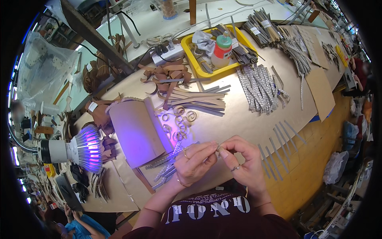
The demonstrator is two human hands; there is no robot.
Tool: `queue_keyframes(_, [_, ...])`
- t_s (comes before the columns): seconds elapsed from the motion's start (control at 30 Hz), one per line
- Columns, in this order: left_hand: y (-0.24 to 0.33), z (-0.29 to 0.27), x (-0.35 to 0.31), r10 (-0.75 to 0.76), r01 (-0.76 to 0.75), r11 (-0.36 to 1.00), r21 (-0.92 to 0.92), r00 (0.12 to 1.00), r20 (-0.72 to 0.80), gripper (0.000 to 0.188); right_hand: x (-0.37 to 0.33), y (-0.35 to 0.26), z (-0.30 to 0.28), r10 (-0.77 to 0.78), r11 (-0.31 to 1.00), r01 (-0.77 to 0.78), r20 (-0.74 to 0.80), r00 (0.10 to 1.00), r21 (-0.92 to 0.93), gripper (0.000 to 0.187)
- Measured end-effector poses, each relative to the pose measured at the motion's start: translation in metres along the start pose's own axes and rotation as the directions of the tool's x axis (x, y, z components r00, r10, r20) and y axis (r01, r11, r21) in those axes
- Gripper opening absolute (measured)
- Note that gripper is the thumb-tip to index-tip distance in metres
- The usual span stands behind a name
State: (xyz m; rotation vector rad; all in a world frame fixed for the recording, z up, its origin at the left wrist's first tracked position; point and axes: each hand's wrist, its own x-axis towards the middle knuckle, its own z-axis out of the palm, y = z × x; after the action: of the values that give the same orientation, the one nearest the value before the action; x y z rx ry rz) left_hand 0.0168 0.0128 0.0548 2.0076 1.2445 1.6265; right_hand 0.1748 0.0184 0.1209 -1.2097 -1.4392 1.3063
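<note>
My left hand (pixel 195 161) and my right hand (pixel 242 159) meet over the near edge of the brown worktable (pixel 238 123). Both pinch one thin pale strip (pixel 217 148) between their fingertips. Under my left wrist lie a few silver braided strips (pixel 167 171). Small curled tan strips (pixel 179 119) sit just beyond my hands. A fan of flat grey strips (pixel 274 147) lies to the right of my right hand.
A lamp with violet light (pixel 85 147) shines from the left onto a cardboard sheet (pixel 135 131). Farther back stand a yellow tray (pixel 191 55) with a glue bottle (pixel 221 49), piles of brown scraps (pixel 167 75), tan strips (pixel 199 101) and braided strips (pixel 258 85).
</note>
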Motion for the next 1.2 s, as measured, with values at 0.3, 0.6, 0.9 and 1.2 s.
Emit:
queue_keyframes(0.3, [-0.006,-0.008,0.002,0.035,-0.036,0.999,0.029,0.999,0.037,0.033,0.002,0.005,0.003,-0.071,0.993,0.071,0.009,0.997,-0.096,0.008])
queue_keyframes(0.6, [0.004,-0.016,0.000,-0.407,0.438,0.845,-0.307,0.899,0.163,0.027,0.010,0.006,0.008,-0.220,0.924,0.229,0.064,0.973,-0.307,0.004])
queue_keyframes(0.9, [0.052,-0.128,0.004,-0.446,-0.441,-0.076,-0.894,0.817,-0.365,0.013,0.039,0.091,-0.005,0.027,0.771,-0.141,-0.189,0.982,-0.621,0.013])
queue_keyframes(1.2, [0.051,-0.097,0.026,-0.019,-0.253,0.681,-0.687,0.932,-0.363,0.024,0.046,0.108,0.062,-0.092,0.723,0.117,0.072,0.993,-0.681,0.017])
